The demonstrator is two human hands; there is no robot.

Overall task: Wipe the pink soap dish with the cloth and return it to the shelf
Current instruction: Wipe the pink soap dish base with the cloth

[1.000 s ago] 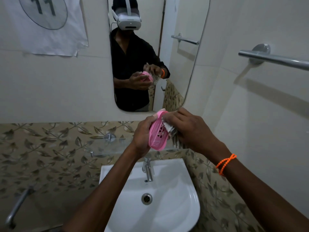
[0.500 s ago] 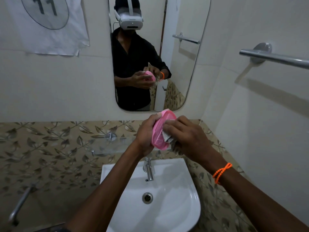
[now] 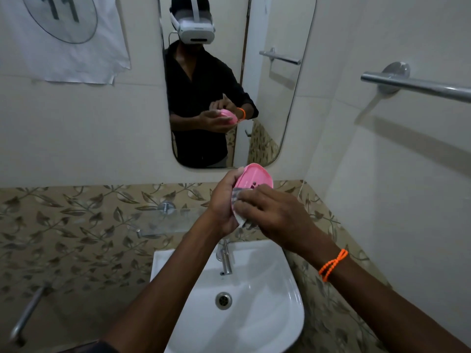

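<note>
The pink soap dish (image 3: pixel 251 177) is held up in front of the mirror, tilted with its slotted inside facing me. My left hand (image 3: pixel 223 203) grips its left edge from behind. My right hand (image 3: pixel 270 214) presses a small pale cloth (image 3: pixel 238 216) against the lower part of the dish; most of the cloth is hidden under my fingers. The glass shelf (image 3: pixel 163 220) is fixed to the leaf-patterned tiles, below and left of the dish.
A white basin (image 3: pixel 275 296) with a chrome tap (image 3: pixel 225 261) lies under my hands. The mirror (image 3: pixel 275 98) hangs on the wall ahead. A chrome towel rail (image 3: pixel 418 86) juts from the right wall. A paper sheet (image 3: pixel 63 39) hangs top left.
My right hand and the cloth have slid down along the dish, uncovering its upper inside. The dish has tilted so that its inside faces me more.
</note>
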